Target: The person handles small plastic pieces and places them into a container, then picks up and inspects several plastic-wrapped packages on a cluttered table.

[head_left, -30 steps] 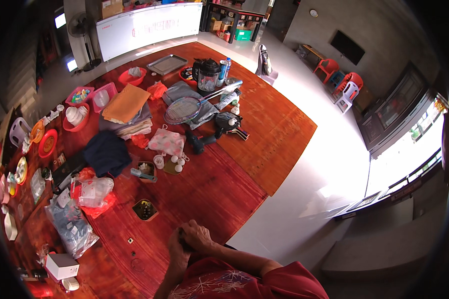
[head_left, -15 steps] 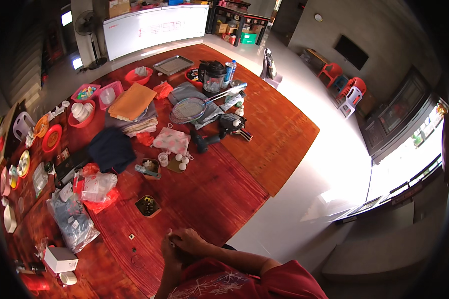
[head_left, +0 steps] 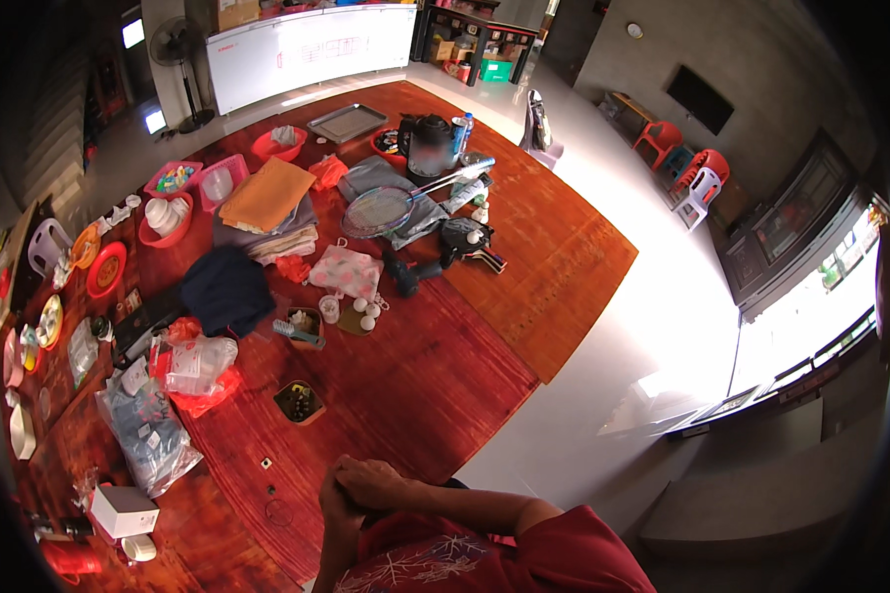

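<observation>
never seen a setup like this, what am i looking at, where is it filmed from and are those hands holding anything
There is no robot here, just a person's bare hands. A wide fisheye camera on the head looks down, so straight edges bend near the rim. The left hand and right hand are together in front of the red shirt; I cannot tell whether anything is between them. On the reddish table, a small dish of dark pieces is near them; farther off lie a racket, a navy cloth and white balls.

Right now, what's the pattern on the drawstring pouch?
The drawstring pouch is whitish with scattered pinkish-red patches, too small to make out; head view.
</observation>
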Available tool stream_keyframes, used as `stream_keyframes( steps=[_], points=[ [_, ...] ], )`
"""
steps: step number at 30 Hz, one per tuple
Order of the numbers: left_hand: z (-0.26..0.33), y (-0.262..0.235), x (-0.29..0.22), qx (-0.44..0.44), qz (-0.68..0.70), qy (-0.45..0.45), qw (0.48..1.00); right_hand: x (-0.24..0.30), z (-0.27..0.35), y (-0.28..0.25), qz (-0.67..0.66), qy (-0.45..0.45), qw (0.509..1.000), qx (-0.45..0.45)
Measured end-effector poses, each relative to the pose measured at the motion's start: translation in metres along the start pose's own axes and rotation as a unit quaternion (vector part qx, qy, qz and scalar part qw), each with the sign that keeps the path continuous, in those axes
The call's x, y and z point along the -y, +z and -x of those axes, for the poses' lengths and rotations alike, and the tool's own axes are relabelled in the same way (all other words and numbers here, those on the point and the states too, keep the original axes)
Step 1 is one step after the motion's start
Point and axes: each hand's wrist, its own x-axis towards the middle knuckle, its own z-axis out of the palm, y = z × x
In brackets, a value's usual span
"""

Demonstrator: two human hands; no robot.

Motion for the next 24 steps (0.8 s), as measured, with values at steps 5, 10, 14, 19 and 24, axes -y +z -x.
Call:
stream_keyframes(
  steps=[5, 10, 14, 19, 24],
  points=[
    [0.003, -0.002, -0.003, -0.068, 0.006, 0.027, 0.997, 0.000, 0.008, -0.011, 0.086, -0.110, 0.987, 0.082],
    [-0.004, -0.040, 0.001, -0.023, -0.001, 0.029, 0.999, 0.004, 0.011, -0.019, 0.139, -0.192, 0.971, 0.036],
    [0.004, -0.010, 0.003, -0.047, 0.002, 0.031, 0.998, 0.003, 0.012, -0.013, 0.116, -0.183, 0.976, 0.018],
    [0.007, -0.002, -0.009, -0.028, 0.032, 0.080, 0.996, 0.031, 0.012, -0.034, 0.063, -0.096, 0.992, 0.059],
    [0.017, 0.009, -0.024, 0.056, 0.055, 0.149, 0.986, 0.000, 0.017, -0.039, -0.320, -0.055, 0.944, -0.062]
  ],
)
